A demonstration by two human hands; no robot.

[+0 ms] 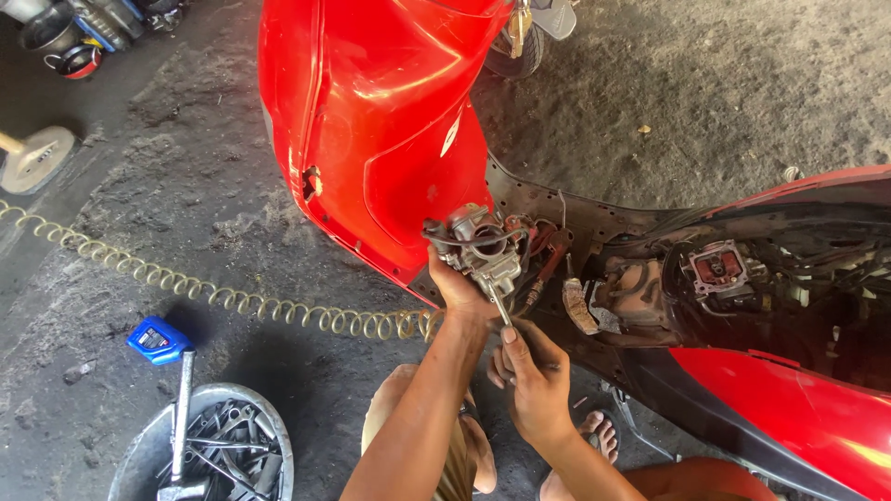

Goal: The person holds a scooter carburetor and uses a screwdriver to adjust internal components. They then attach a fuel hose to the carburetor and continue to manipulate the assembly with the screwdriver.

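My left hand (461,288) grips a grey metal carburetor (475,246) and holds it up beside the red scooter's front panel (371,121). A black hose loops off the carburetor. Just below, my right hand (531,371) is closed on a thin screwdriver (500,306) whose tip meets the underside of the carburetor. Behind both hands the scooter's floor area (631,288) lies uncovered, with wires, hoses and engine parts showing.
A coiled yellow air hose (232,299) runs across the dirt floor at left. A round metal basin (209,450) full of tools sits lower left, next to a blue oil bottle (158,339). My sandalled feet (603,436) are below. The red rear bodywork (789,408) fills the right.
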